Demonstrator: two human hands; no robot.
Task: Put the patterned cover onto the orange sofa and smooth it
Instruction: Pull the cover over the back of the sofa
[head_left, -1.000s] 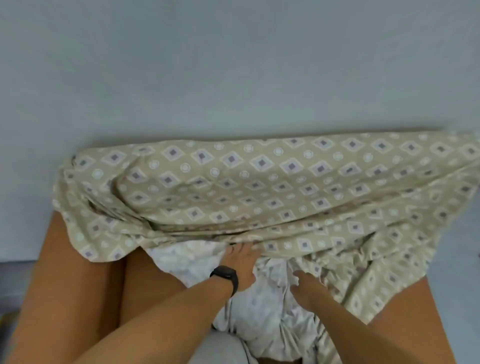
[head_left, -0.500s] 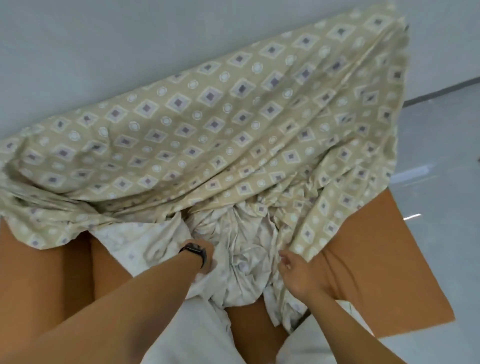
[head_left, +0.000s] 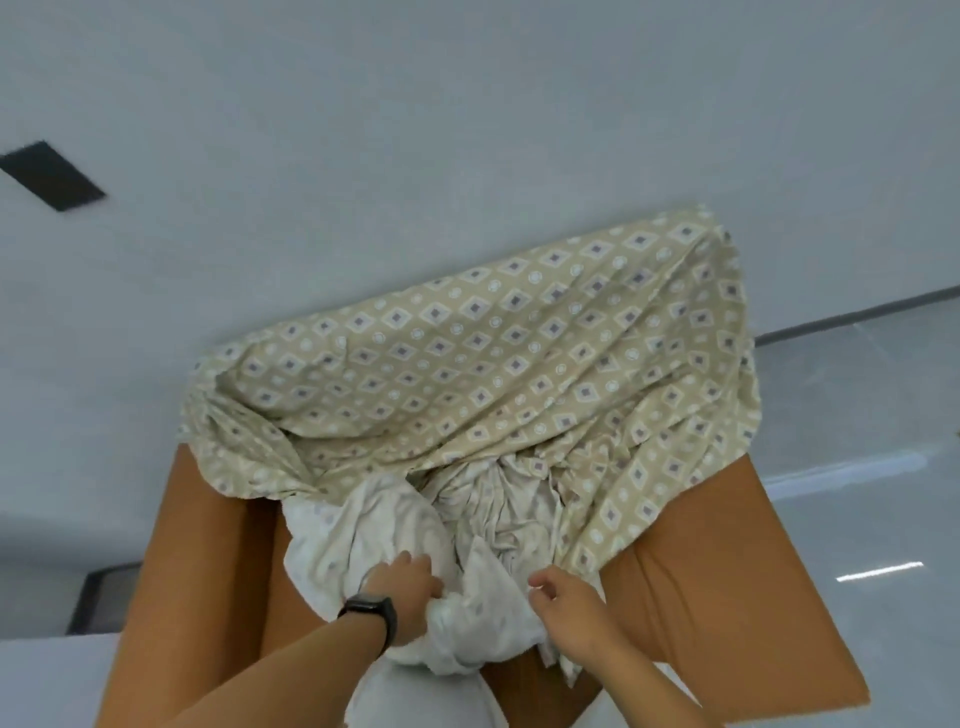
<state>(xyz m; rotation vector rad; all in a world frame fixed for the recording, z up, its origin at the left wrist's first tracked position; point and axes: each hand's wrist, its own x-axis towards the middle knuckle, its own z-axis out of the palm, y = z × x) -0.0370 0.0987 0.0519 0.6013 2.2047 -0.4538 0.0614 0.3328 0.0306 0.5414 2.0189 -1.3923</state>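
I see the cover (head_left: 483, 364) draped over the sofa (head_left: 737, 597) back, mid-frame. My left hand (head_left: 402, 584) clutches its bunched pale underside; my right hand (head_left: 563, 597) pinches the fabric just beside.

Creased cloth cover (head_left: 467, 364), seemingly matt sofa (head_left: 727, 597)

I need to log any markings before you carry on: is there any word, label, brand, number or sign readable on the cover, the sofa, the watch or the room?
None can be read.
Patterned cover: printed diamonds and circles only, no lettering.
Orange sofa: plain, no tag in view.
Watch on the left wrist: dark, nothing legible.
Dark panel on the wall: blank.
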